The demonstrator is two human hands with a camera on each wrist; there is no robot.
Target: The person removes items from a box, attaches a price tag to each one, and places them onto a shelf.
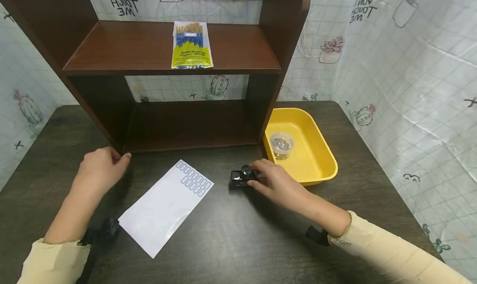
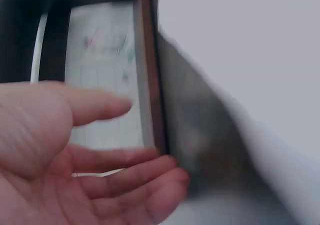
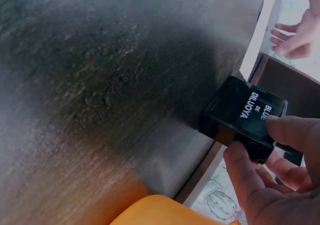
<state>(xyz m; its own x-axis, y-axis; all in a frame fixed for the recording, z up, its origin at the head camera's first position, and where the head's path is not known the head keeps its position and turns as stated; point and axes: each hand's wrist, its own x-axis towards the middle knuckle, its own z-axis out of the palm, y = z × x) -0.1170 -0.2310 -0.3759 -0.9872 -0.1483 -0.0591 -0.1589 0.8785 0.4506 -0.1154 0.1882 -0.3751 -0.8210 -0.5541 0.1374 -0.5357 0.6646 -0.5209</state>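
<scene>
A black perfume bottle (image 1: 238, 179) with a round cap and white lettering "BLUE DE DILUOYA" is right of the paper. My right hand (image 1: 277, 182) grips it from the right; in the right wrist view, thumb and fingers hold the bottle (image 3: 245, 115) by its sides. Whether its base touches the table cannot be told. My left hand (image 1: 100, 168) is by the lower left corner of the brown shelf (image 1: 193, 148), holding nothing, its fingers loosely bent in the left wrist view. A white sheet of paper (image 1: 160, 213) with rows of small printed boxes lies between the hands.
A yellow tray (image 1: 324, 160) stands right of the shelf, with a small clear tub (image 1: 281, 145) of silvery bits inside. On the upper shelf board lies a pack of artist brushes (image 1: 191, 46). Patterned sheeting (image 1: 410, 89) covers the walls behind the dark table (image 1: 231, 242).
</scene>
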